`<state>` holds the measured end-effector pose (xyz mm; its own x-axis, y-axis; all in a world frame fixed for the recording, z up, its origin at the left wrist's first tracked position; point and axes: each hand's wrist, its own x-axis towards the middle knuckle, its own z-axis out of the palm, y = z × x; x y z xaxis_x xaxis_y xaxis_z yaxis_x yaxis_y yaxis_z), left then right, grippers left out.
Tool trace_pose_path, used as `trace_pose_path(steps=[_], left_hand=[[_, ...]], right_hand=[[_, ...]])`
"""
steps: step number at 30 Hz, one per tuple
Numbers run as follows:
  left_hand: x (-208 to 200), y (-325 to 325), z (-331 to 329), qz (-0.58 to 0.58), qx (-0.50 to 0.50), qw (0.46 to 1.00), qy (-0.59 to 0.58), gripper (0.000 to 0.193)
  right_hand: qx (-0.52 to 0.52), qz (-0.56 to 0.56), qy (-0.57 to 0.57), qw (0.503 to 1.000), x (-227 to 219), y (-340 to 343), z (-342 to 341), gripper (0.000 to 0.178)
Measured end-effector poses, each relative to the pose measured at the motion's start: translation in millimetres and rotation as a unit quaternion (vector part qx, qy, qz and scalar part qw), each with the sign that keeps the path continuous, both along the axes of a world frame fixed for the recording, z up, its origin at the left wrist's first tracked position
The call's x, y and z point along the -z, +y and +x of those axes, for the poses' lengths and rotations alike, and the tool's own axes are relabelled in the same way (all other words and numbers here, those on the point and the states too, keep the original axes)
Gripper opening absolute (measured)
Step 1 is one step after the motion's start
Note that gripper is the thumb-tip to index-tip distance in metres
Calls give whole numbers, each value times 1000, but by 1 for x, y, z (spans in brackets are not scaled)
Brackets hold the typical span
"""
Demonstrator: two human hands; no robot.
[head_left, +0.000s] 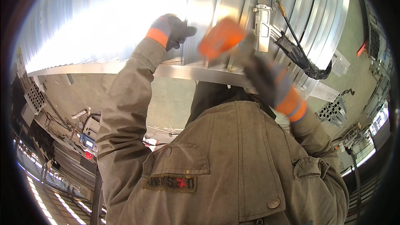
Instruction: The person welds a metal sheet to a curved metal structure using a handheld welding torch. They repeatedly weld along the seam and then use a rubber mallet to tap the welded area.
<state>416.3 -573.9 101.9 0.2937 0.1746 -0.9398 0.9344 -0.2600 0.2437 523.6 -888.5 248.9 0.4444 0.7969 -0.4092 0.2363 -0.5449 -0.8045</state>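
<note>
My left hand [174, 31], in a dark grey glove with an orange cuff band, is over the front part of a ribbed, shiny metal panel [233, 4]. Its fingers are curled in and the thumb points right; whatever they may hold is hidden. A mallet with an orange head [223, 38] is gripped in my right hand [266, 81], gloved alike. Motion smears both mallet and hand. The orange head is over the panel's front edge, just right of my left hand, and I cannot tell whether it touches the metal.
A silver tool with a hose fitting [263, 25] lies on the panel at right, beside a black cable bundle [302, 58]. A straight metal rail [200, 73] borders the near side. Boxes of round tubes [333, 110] stand on the floor at right, a small screened device [88, 141] at left.
</note>
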Motion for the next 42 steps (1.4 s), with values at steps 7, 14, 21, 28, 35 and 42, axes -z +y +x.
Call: trace_pose_path(steps=[7, 14, 21, 28, 35, 42], left_hand=[[-8, -4, 1, 30, 19, 999, -5, 49], [-14, -4, 1, 7, -43, 999, -12, 47], [-15, -4, 1, 10, -55, 998, -13, 47], [-14, -5, 0, 12, -54, 998, -9, 47], [-17, -3, -2, 1, -96, 995, -35, 43], [-22, -6, -5, -23, -190, 980, -62, 39]], right_hand=[[15, 10, 59, 998, 29, 7, -55, 38], [-105, -93, 45, 989, 31, 13, -67, 34], [-101, -99, 23, 990, 39, 13, -69, 28], [7, -43, 53, 998, 35, 9, -73, 25], [-24, -42, 55, 997, 40, 14, -77, 26], [-75, -128, 58, 987, 37, 14, -77, 29]])
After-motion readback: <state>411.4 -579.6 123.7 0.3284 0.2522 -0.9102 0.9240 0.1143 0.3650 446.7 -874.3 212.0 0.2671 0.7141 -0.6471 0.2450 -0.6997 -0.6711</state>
